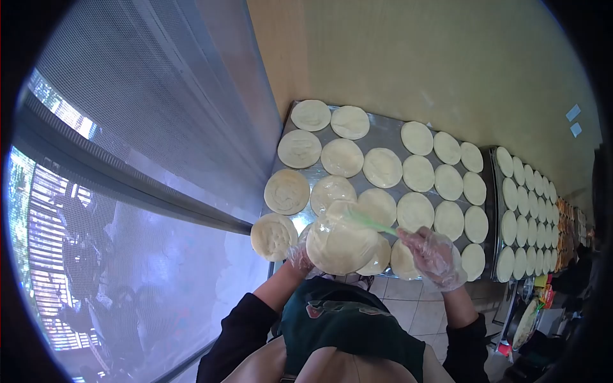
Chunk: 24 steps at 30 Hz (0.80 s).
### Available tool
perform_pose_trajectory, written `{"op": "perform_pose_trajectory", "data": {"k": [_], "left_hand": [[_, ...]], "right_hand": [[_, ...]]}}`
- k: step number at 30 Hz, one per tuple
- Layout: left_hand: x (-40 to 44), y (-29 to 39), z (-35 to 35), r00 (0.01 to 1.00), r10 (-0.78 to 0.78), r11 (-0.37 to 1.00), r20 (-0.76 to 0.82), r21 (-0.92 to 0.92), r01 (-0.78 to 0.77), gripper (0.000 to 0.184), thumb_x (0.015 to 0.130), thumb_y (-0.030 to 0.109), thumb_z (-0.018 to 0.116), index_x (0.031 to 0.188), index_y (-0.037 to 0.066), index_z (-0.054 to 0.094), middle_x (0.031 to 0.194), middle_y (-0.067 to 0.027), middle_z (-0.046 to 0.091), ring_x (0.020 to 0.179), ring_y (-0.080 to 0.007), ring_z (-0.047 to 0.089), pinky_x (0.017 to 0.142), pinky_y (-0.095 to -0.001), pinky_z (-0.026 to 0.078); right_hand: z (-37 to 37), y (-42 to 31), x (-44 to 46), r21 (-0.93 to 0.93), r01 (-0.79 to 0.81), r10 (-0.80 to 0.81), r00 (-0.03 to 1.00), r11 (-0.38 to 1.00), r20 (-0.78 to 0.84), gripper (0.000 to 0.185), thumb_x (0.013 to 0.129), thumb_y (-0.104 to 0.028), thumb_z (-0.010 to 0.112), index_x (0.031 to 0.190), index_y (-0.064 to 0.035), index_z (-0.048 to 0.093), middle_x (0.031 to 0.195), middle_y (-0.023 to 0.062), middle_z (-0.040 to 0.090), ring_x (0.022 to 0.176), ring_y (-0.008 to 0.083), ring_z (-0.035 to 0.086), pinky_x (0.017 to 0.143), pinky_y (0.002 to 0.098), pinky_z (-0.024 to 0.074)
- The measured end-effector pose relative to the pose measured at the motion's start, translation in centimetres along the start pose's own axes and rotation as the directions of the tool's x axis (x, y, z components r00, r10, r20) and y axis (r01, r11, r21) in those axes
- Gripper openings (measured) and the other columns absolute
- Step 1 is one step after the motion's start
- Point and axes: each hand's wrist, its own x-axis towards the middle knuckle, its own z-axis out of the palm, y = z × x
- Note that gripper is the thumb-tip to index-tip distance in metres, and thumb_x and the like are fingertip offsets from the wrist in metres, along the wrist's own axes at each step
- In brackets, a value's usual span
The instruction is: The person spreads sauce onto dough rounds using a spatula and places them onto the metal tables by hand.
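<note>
My left hand point(301, 255), in a clear plastic glove, holds up a flat round of dough point(340, 247) by its left edge. Most of its fingers are hidden behind the dough. In a clear glove too, my right hand point(437, 258) is closed around a light green tool point(373, 223). The tool reaches left over the upper part of the held round, its far end blurred, so I cannot tell what kind it is. Other dough rounds point(383, 168) lie in rows on the metal table point(383, 127) beneath and beyond both hands.
A second surface with more dough rounds point(509, 193) continues to the right. Mesh curtains point(191, 127) hang close along the left side, and a plain wall point(415, 57) stands behind the table. At the lower right is a round pan point(525, 324) among other items.
</note>
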Motion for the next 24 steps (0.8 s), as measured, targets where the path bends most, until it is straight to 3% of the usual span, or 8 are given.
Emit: {"op": "perform_pose_trajectory", "data": {"k": [4, 6, 10, 12, 15, 16, 18, 24], "left_hand": [[0.6, 0.6, 0.7, 0.999, 0.027, 0.929, 0.034, 0.367, -0.037, 0.054, 0.107, 0.037, 0.033, 0.153, 0.006, 0.034, 0.153, -0.017, 0.042, 0.139, -0.0304, 0.045, 0.118, -0.048, 0.035], [0.9, 0.7, 0.3, 0.996, -0.085, 0.995, -0.018, -0.062, 0.084, 0.057, 0.096, 0.017, 0.066, 0.147, 0.006, 0.044, 0.146, -0.0121, 0.051, 0.131, -0.0209, 0.053, 0.11, -0.0392, 0.046], [1.4, 0.7, -0.8, 0.992, -0.11, 0.991, 0.056, 0.082, 0.105, 0.054, 0.107, 0.036, 0.036, 0.151, 0.006, 0.036, 0.152, -0.0165, 0.044, 0.137, -0.0301, 0.047, 0.117, -0.0471, 0.036], [1.5, 1.8, 2.1, 0.998, 0.017, 0.917, 0.062, 0.397, -0.041, 0.056, 0.095, 0.017, 0.068, 0.145, 0.005, 0.046, 0.145, -0.0118, 0.053, 0.13, -0.0205, 0.054, 0.109, -0.0374, 0.046], [1.6, 1.7, 3.2, 0.961, 0.198, 0.532, 0.194, 0.802, -0.272, 0.054, 0.096, 0.017, 0.065, 0.145, 0.004, 0.045, 0.145, -0.0126, 0.052, 0.129, -0.0205, 0.055, 0.109, -0.0373, 0.046], [1.9, 1.5, 1.9, 0.962, 0.194, 0.534, 0.19, 0.803, -0.267, 0.054, 0.096, 0.017, 0.065, 0.145, 0.004, 0.045, 0.145, -0.0126, 0.052, 0.129, -0.0205, 0.055, 0.109, -0.0373, 0.046], [3.1, 1.2, -0.7, 0.99, -0.106, 0.98, 0.089, 0.18, 0.089, 0.055, 0.098, 0.019, 0.063, 0.147, 0.005, 0.043, 0.146, -0.0134, 0.051, 0.128, -0.0214, 0.055, 0.111, -0.0387, 0.045], [4.1, 0.2, -2.2, 0.995, -0.097, 0.991, -0.017, 0.094, 0.098, 0.054, 0.099, 0.021, 0.061, 0.147, 0.005, 0.042, 0.146, -0.0146, 0.05, 0.128, -0.0243, 0.056, 0.111, -0.0409, 0.045]], "right_hand": [[-0.2, 2.3, 1.2, -0.093, 0.053, -0.055, 0.998, 0.994, -0.022, 0.052, 0.079, -0.002, 0.068, 0.127, -0.0213, 0.064, 0.073, 0.0049, 0.052, 0.054, 0.0245, 0.054, 0.047, 0.0384, 0.0427], [-1.5, 1.6, 2.1, -0.145, 0.031, -0.027, 0.999, 0.989, 0.023, 0.052, 0.078, -0.003, 0.068, 0.127, -0.022, 0.065, 0.074, 0.0044, 0.052, 0.054, 0.0244, 0.054, 0.047, 0.0388, 0.0427], [-1.8, 1.4, 3.5, -0.132, 0.16, -0.148, 0.984, 0.978, 0.097, 0.048, 0.079, -0.008, 0.068, 0.124, -0.0227, 0.067, 0.073, 0.0036, 0.051, 0.056, 0.0235, 0.055, 0.048, 0.0383, 0.0432], [-1.9, 1.9, 3.4, -0.222, 0.149, -0.131, 0.987, 0.963, 0.098, 0.047, 0.079, -0.009, 0.068, 0.124, -0.0236, 0.068, 0.075, 0.0035, 0.051, 0.058, 0.0232, 0.055, 0.049, 0.0379, 0.0436], [-2.6, 1.8, 3.4, -0.342, 0.011, 0.019, 0.996, 0.94, 0.086, 0.048, 0.077, -0.01, 0.068, 0.123, -0.0249, 0.068, 0.079, 0.0032, 0.052, 0.062, 0.023, 0.056, 0.051, 0.0372, 0.0451], [-2.7, 1.2, 3.3, -0.287, 0.053, -0.015, 0.991, 0.956, 0.133, 0.048, 0.077, -0.01, 0.067, 0.122, -0.0241, 0.068, 0.08, 0.0037, 0.053, 0.063, 0.023, 0.057, 0.052, 0.0375, 0.0459], [-2.3, 1.0, 3.0, -0.229, 0.079, -0.039, 0.984, 0.97, 0.174, 0.047, 0.077, -0.009, 0.066, 0.122, -0.0233, 0.068, 0.08, 0.0042, 0.053, 0.064, 0.0231, 0.058, 0.052, 0.0377, 0.0467], [-1.5, 4.9, 2.0, -0.385, -0.06, 0.088, 0.995, 0.921, 0.057, 0.033, 0.087, -0.009, 0.065, 0.118, -0.0213, 0.066, 0.073, 0.0068, 0.053, 0.059, 0.0253, 0.057, 0.051, 0.0387, 0.0446]]}}
